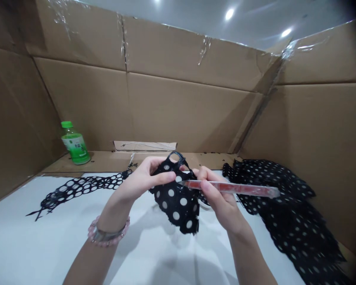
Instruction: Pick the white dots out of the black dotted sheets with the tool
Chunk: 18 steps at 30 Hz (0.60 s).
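Note:
My left hand [145, 178] pinches a small black sheet [172, 204] with round pale spots and ragged edges, thumb on its near face. At the sheet's top, a thin black loop [175, 155] sticks up. In my right hand [219, 198] is a slim red pen-like tool [243, 189] with a clear covering. Its dark pointed tip lies against the sheet, close to my left thumb. Whether the tip pierces the sheet, I cannot tell. Part of a white round object [205, 205] shows behind the sheet, mostly hidden.
On the white table [59, 245], a black strip full of round holes [80, 188] lies at left. Several black spotted sheets [293, 221] are heaped at right. A green bottle [77, 148] stands back left. Cardboard walls [178, 107] enclose the back and sides.

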Motion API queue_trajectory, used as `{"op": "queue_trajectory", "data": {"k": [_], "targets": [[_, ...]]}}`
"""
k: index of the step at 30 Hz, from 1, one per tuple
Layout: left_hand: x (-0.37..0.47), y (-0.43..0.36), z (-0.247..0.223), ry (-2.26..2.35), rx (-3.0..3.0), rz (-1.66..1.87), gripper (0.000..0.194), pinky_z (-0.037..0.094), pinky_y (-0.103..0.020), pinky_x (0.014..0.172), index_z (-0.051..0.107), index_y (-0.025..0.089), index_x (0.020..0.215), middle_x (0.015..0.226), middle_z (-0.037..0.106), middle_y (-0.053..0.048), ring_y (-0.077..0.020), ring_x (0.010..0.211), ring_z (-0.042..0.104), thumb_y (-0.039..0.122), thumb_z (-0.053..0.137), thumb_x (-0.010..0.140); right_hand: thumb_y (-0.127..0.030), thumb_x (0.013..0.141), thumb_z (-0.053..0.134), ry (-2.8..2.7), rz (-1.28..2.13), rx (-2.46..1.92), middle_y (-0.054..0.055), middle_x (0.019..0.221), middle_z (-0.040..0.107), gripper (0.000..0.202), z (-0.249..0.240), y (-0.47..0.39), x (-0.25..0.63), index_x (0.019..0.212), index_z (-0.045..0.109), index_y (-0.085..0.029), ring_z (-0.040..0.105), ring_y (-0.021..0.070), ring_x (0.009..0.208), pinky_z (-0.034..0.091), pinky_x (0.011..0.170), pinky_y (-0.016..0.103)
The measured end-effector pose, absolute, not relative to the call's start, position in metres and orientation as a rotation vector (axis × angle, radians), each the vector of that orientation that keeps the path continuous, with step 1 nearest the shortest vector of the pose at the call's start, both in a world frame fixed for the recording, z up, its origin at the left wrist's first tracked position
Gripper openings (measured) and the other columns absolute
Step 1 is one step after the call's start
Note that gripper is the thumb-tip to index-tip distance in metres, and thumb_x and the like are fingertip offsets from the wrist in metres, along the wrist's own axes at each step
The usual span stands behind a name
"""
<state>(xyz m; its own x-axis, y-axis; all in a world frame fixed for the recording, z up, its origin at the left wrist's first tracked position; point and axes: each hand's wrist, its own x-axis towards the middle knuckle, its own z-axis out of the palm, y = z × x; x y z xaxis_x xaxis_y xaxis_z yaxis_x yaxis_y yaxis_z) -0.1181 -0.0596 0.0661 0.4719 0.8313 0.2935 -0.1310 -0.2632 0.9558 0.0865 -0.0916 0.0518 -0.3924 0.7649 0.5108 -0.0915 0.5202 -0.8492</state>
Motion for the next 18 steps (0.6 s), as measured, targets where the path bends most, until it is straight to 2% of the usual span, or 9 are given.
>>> {"op": "queue_trajectory", "data": {"k": [3,5,11,18], "targets": [[-0.118,-0.062,0.067,0.649,1.552,0.997,0.018,0.042,-0.019,0.058,0.067,0.016,0.069,0.065,0.061,0.002,-0.0104,0.060,0.054,0.032,0.076,0.073,-0.040,0.098,0.043,-1.739,1.085,-0.528,0.000,0.078,0.047,0.029,0.054,-0.093,0.088,0.074,0.039,-0.022,0.041,0.0163,0.072,0.031,0.068,0.030],[-0.118,-0.065,0.069,0.698,1.570,1.034,0.021,0.038,-0.018,0.053,0.062,0.015,0.064,0.062,0.054,0.003,-0.0090,0.057,0.048,0.029,0.075,0.072,-0.040,0.098,0.043,-1.732,1.117,-0.507,0.000,0.078,0.049,0.030,0.055,-0.093,0.088,0.074,0.039,-0.022,0.041,0.0161,0.072,0.031,0.067,0.030],[-0.116,-0.079,0.076,0.789,1.545,1.130,0.021,0.037,-0.017,0.046,0.056,0.017,0.067,0.060,0.048,0.004,-0.0090,0.052,0.045,0.031,0.069,0.076,-0.039,0.097,0.044,-1.619,1.139,-0.504,-0.002,0.072,0.039,0.031,0.051,-0.094,0.082,0.072,0.038,-0.022,0.036,0.0155,0.067,0.030,0.063,0.029],[-0.115,-0.084,0.078,0.765,1.551,1.171,0.020,0.034,-0.016,0.045,0.055,0.017,0.067,0.060,0.046,0.004,-0.0074,0.051,0.041,0.029,0.067,0.078,-0.035,0.097,0.045,-1.571,1.127,-0.441,-0.002,0.071,0.040,0.028,0.046,-0.094,0.077,0.072,0.041,-0.022,0.037,0.0160,0.068,0.030,0.064,0.030]]}}
